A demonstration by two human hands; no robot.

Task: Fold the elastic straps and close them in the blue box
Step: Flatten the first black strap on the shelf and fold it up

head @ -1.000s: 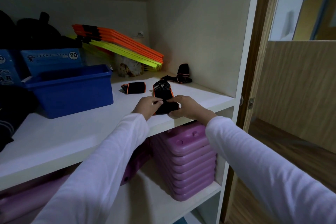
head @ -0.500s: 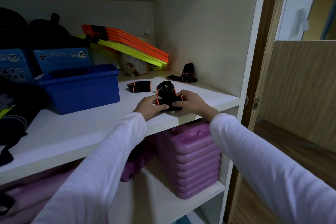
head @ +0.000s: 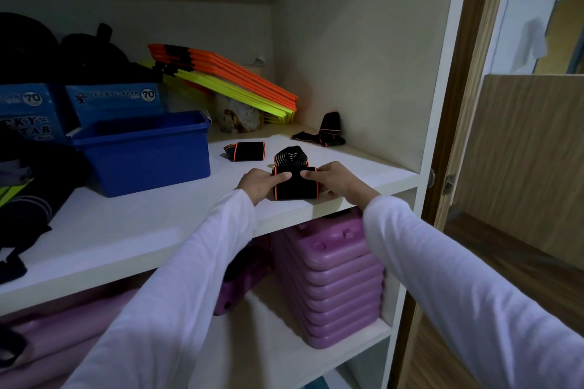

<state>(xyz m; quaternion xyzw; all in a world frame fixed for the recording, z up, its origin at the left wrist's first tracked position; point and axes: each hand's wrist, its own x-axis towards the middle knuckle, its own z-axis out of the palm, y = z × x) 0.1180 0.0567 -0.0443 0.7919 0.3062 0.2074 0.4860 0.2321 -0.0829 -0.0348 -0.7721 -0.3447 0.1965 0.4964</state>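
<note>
Near the front edge of the white shelf [head: 151,230], toward its right end, lies the black strap with orange edges [head: 295,186] that is being folded. Both hands hold it. The left hand [head: 259,183] grips its left side with the thumb on top, and the right hand [head: 331,178] grips its right side the same way, thumb pressing down on the cloth. The far end of this strap still sticks up in a loose hump, so I think this fold is only partly done. Just behind it, closer to the middle of the shelf, sits a folded strap [head: 245,151] in a neat little bundle; that one looks finished. Back by the right wall lies one more strap [head: 322,133], loose and messy, so it still needs folding. The blue box [head: 142,151] stands to the left, well apart from the hands. It is open, I cannot see a lid, and I cannot tell if anything is inside. So no strap on the shelf is in the box yet, and closing it comes last. Orange and yellow flat things [head: 227,79] lean in the back corner.
</note>
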